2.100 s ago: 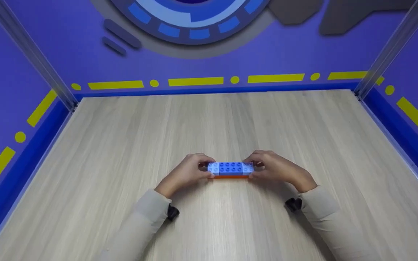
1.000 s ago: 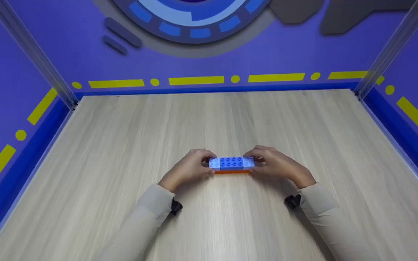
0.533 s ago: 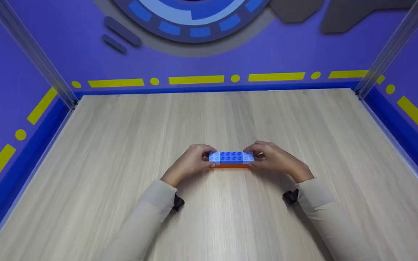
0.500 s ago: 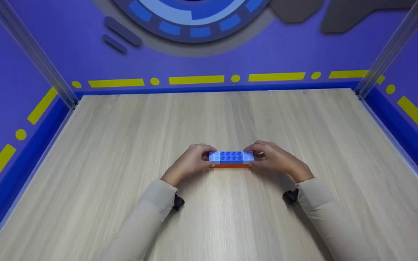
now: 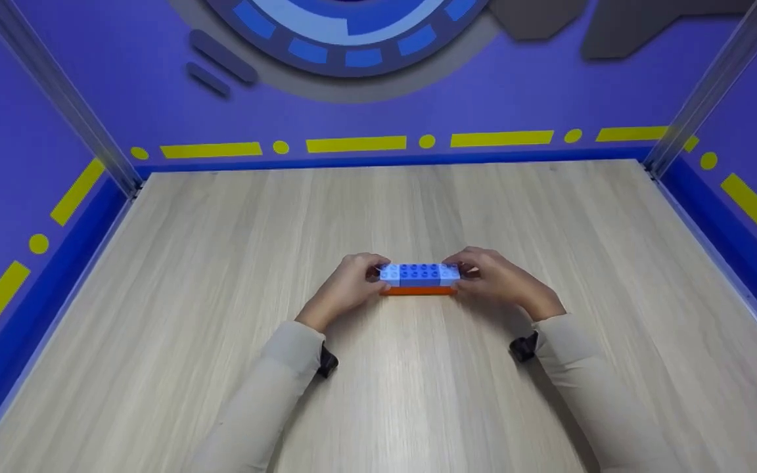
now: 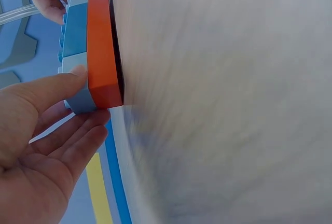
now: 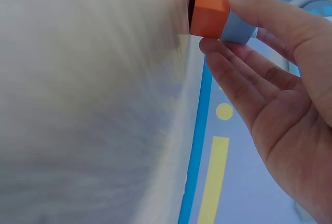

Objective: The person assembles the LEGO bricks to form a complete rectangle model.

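A row of studded toy bricks lies crosswise between the hands: a blue brick (image 5: 420,274) in the middle and a light blue brick at each end. Under them runs a long orange brick (image 5: 418,291). My left hand (image 5: 347,284) pinches the left light blue brick (image 6: 78,62), thumb on the near side and fingers at the far side and end. The right light blue brick (image 7: 239,23) is pinched likewise by my right hand (image 5: 500,279). In the left wrist view a thin dark strip shows along the orange brick's underside; whether it touches the table cannot be told.
The wood-grain table (image 5: 411,210) spreads around the hands. Behind it stands a blue-purple wall (image 5: 326,121) with yellow dashes, and similar walls flank both sides. Metal posts (image 5: 707,92) rise at the back corners. Dark wrist devices (image 5: 328,361) sit at the cuffs.
Both hands and the joined bricks have moved steadily away from the body, toward the back wall. The grip at both ends looks the same. Slightly more of the orange brick's near side shows now.
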The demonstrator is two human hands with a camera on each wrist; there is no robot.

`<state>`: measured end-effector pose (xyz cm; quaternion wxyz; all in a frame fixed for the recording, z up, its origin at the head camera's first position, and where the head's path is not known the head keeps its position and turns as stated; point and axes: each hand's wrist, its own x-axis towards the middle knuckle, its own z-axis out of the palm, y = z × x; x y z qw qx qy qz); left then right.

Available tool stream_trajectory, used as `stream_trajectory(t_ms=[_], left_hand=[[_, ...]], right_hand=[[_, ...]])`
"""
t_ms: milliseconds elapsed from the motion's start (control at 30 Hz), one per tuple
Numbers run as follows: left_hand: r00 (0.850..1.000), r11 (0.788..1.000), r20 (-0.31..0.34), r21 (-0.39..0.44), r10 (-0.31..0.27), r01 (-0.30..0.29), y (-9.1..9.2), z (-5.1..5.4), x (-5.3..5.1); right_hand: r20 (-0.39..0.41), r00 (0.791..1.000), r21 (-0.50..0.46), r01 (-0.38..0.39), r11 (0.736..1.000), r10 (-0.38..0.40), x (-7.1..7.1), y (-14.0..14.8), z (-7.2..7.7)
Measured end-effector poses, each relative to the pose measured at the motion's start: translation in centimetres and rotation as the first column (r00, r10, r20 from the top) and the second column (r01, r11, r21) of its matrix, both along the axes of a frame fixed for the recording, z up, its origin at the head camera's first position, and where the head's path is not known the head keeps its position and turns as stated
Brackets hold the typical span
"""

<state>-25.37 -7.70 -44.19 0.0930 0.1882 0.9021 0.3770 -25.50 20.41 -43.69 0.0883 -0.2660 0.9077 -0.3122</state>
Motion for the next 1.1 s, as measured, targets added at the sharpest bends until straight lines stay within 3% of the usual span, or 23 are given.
stream_trajectory(t_ms=[200,567,833,1100], left_hand=[[1.000,0.998,-0.019,0.053,0.015,-0.014,0.2,-0.1,-0.5],[0.997,0.990,0.036,0.116,0.071,-0.075,0.3,-0.3,-1.1],[0.981,0.967,0.073,0.169,0.178,-0.188,0.6,-0.4,-1.6],[0.974,0.961,0.029,0.160,0.226,-0.227,0.6,-0.7,-2.3]], right_hand=[[0.028,0.999,-0.003,0.026,1.000,-0.026,-0.5,0.3,0.0],[0.014,0.999,-0.012,0.044,0.999,-0.043,-1.2,0.3,-0.2],[0.010,0.997,-0.066,0.075,0.995,-0.075,-1.8,0.3,-0.6],[0.013,0.996,-0.103,0.089,0.991,-0.088,-2.3,0.2,-0.8]])
